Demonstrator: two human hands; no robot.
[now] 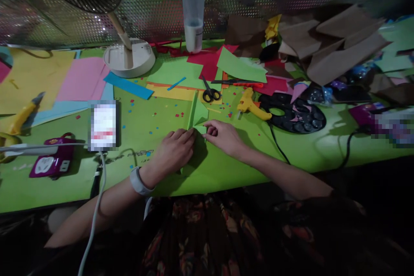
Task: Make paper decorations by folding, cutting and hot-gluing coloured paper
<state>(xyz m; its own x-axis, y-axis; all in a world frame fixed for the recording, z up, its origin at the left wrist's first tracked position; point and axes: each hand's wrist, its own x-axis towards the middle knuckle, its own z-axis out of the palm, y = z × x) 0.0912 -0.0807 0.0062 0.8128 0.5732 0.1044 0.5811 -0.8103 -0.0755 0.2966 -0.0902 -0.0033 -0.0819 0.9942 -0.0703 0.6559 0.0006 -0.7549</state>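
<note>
A folded piece of light green paper (200, 113) lies on the green tabletop in front of me, with a narrow upright strip along its left side. My left hand (174, 150) presses its lower left part down, fingers close together and bent over the edge. Thumb and index finger of my right hand (226, 137) pinch a small flap at the paper's lower right. Part of the paper is hidden under my left hand. Just beyond it lie black-handled scissors (211, 94); a yellow glue gun (254, 105) rests to the right.
A phone (103, 125) with a white cable lies left, beside a purple socket block (53, 157) and a yellow-handled cutter (26, 114). A fan base (129, 58), a bottle (193, 15) and coloured sheets stand or lie behind. On the right is a black palette (307, 114).
</note>
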